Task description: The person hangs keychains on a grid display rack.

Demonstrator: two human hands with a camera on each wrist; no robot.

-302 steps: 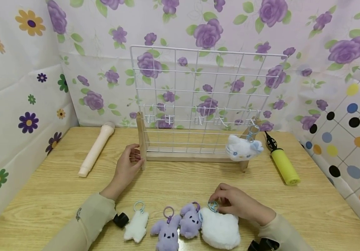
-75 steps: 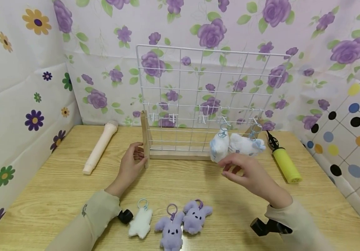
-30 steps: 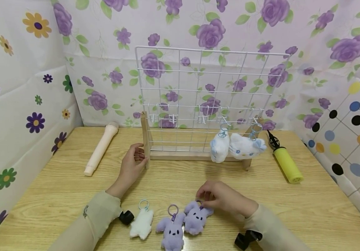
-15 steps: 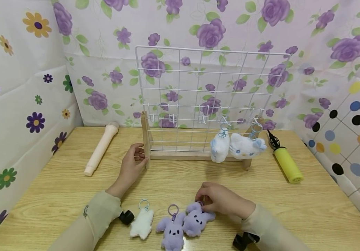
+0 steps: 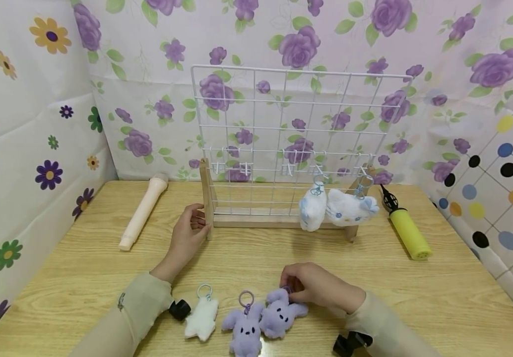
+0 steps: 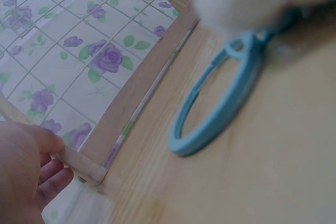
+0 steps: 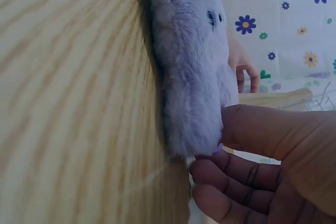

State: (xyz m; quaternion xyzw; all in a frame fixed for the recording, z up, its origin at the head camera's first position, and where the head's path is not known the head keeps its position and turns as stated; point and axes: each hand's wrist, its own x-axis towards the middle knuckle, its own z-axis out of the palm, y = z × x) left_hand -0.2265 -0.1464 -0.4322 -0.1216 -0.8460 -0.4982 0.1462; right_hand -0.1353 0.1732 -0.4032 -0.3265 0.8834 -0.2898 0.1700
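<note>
My right hand [image 5: 321, 285] pinches the purple ring at the top of a purple plush keychain [image 5: 280, 317] lying on the table. In the right wrist view, thumb and fingertips meet at the end of its fur [image 7: 189, 72], hiding most of the ring. My left hand [image 5: 187, 235] grips the left wooden leg [image 5: 206, 193] of a white wire grid rack, thumb over the wood in the left wrist view. Two white plush keychains hang from hooks at the rack's right side: one turned sideways [image 5: 313, 210], the other facing out [image 5: 350, 208].
A second purple plush keychain [image 5: 245, 329] and a white one [image 5: 202, 319] lie near the front edge. Bare white hooks [image 5: 288, 170] sit on the grid's left and middle. A pale microphone-shaped stick [image 5: 142, 215] lies left, a yellow hand pump [image 5: 410, 235] right.
The larger white plush went from the table onto a hook beside the first. My right hand then came down to the right purple plush, which has tilted slightly. My left hand stays on the rack.
</note>
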